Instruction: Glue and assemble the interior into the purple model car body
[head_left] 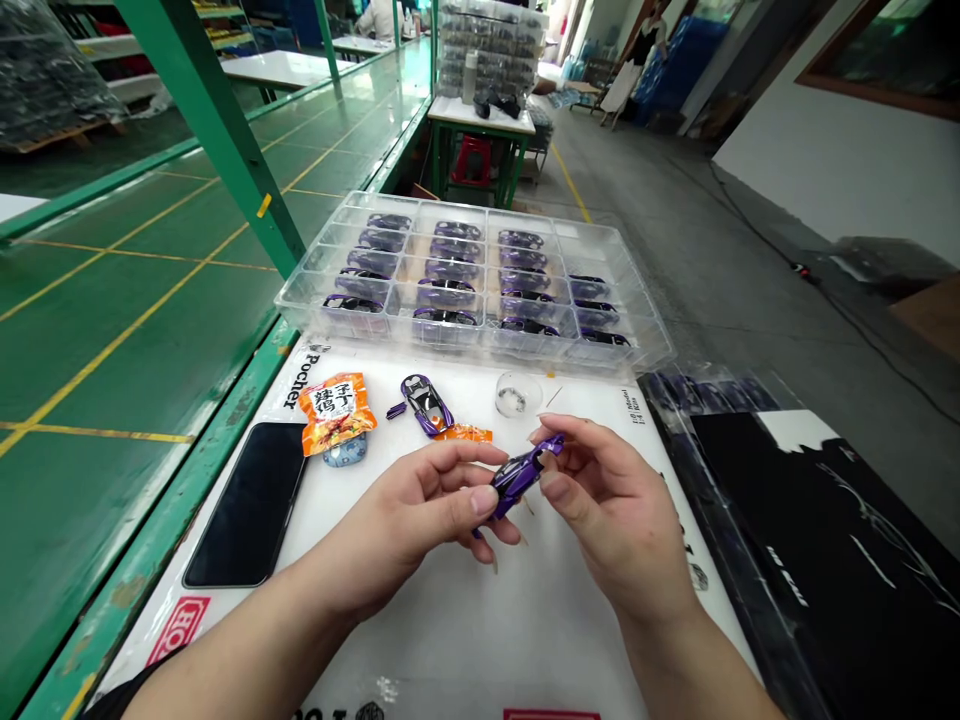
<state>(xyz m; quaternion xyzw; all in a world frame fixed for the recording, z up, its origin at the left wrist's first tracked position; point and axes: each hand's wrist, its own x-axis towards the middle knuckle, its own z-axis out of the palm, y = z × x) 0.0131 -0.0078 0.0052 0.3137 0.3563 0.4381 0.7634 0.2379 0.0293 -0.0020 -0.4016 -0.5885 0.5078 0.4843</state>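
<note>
While held between the left hand (409,525) and right hand (619,510), a glossy purple model car body (521,478) hangs tilted above the white worktop (465,640); left thumb (466,503) and fingers pinch one end, right fingertips (553,432) pinch the other, remaining right fingers curled. Clear plastic tray (360,205) sits at the worktop's far edge, divided into compartments; these hold purple car bodies (444,322) with dark window openings, lying in rows. Nearer, a second purple car body (426,405) lies on the worktop, a small purple part (396,410) just beside it; small clear cup (517,393) stands to its right; orange snack packet (337,412) partly covers a blue-grey object (345,452); black smartphone (247,505) lies at left.
</note>
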